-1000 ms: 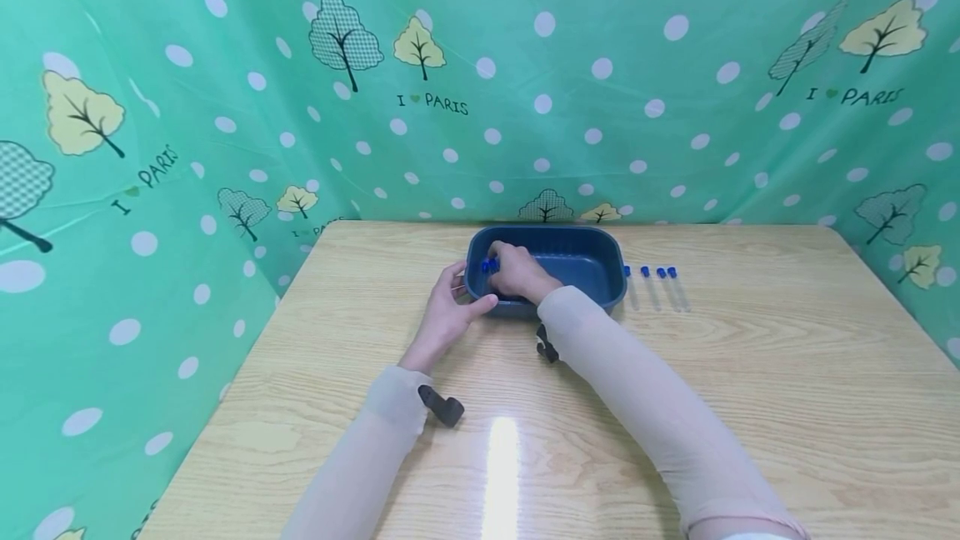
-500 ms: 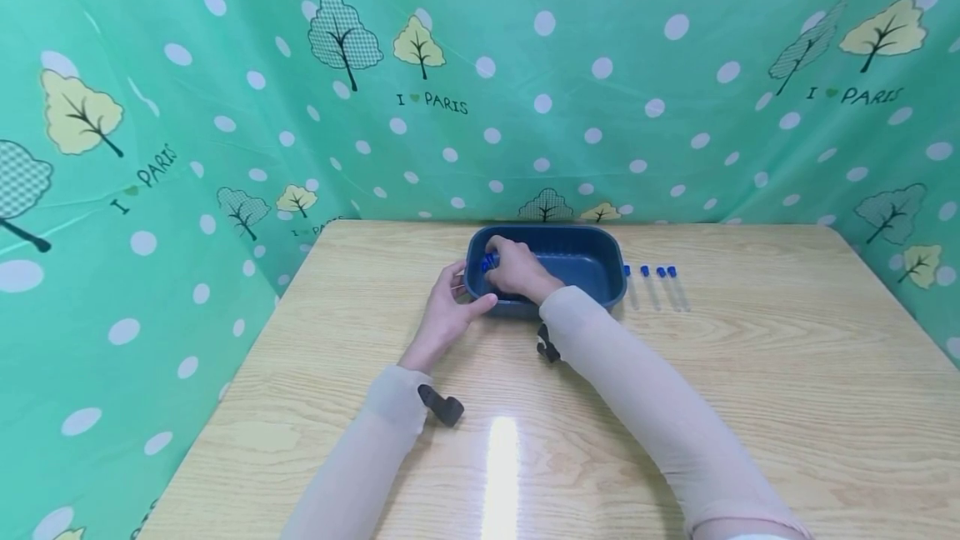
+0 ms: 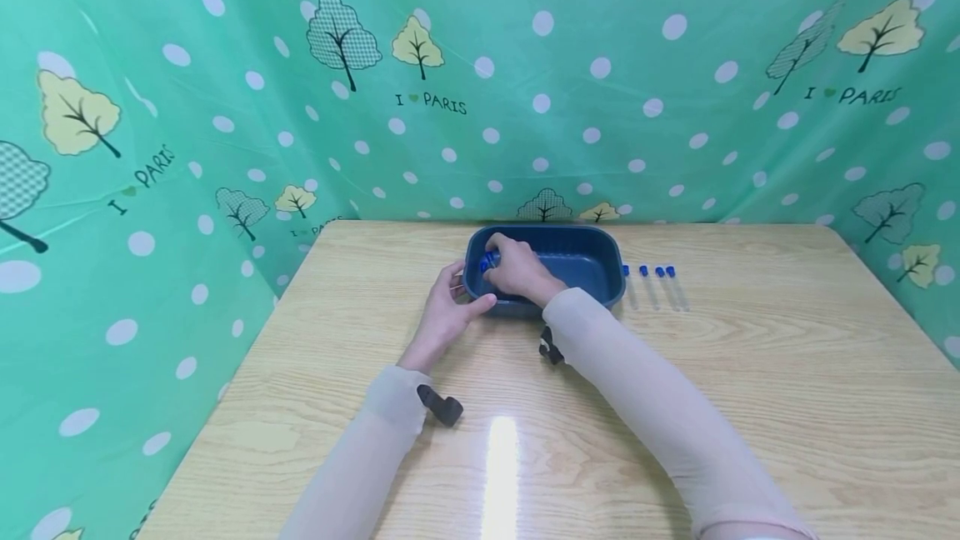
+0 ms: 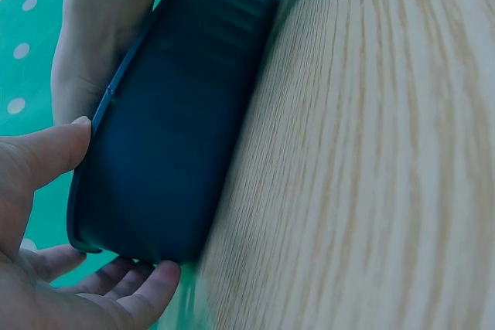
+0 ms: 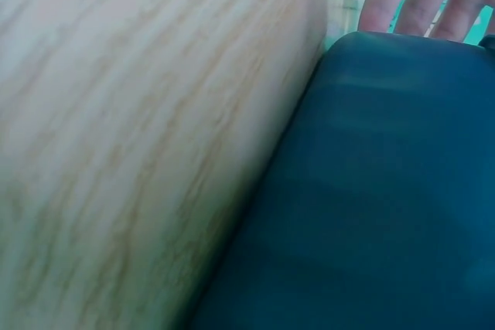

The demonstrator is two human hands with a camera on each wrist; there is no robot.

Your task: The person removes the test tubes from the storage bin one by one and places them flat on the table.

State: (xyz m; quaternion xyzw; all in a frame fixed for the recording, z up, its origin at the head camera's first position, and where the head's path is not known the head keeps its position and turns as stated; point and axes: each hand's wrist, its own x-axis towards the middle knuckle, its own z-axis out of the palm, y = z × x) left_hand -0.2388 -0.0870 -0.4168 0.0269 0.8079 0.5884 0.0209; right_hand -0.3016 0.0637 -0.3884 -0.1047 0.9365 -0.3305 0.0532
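A dark blue plastic tub (image 3: 585, 269) stands toward the back of the table. My left hand (image 3: 442, 319) braces its left end; in the left wrist view the thumb touches the rim and the fingers (image 4: 155, 295) lie along the end wall. Inside the tub's left part, my right hand (image 3: 517, 269) pinches a blue-capped test tube (image 3: 492, 258) between thumb and index finger. Another blue cap (image 3: 483, 267) shows beside it; the tubes' bodies are mostly hidden by the hand. In the right wrist view the tub's wall blocks sight of the right hand.
Several clear test tubes (image 3: 651, 290) with blue caps lie in a row on the wooden table (image 3: 600, 440), just right of the tub. A green dotted curtain (image 3: 540, 107) hangs behind and along the left side.
The blue caps under my right hand have shifted and turned slightly within the tub. My left hand and the tub stay in place.
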